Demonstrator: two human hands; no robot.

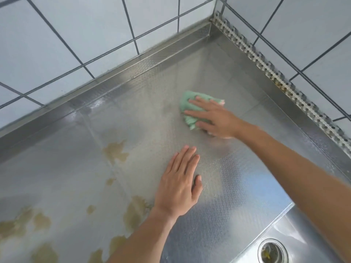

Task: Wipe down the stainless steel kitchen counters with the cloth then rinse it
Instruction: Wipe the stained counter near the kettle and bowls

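A crumpled green cloth (187, 105) lies on the patterned stainless steel counter (144, 103) toward the back corner. My right hand (214, 118) presses flat on top of it, fingers spread and pointing left. My left hand (178, 185) rests palm down on the bare counter nearer to me, fingers together, holding nothing. Several yellow-brown stains (115, 150) mark the counter to the left of my left hand and along the lower left.
White tiled walls (76, 35) meet at the corner behind the counter's raised rim. A perforated metal strip (266, 63) runs along the right wall. A sink (303, 228) with a round drain (272, 251) sits at the lower right.
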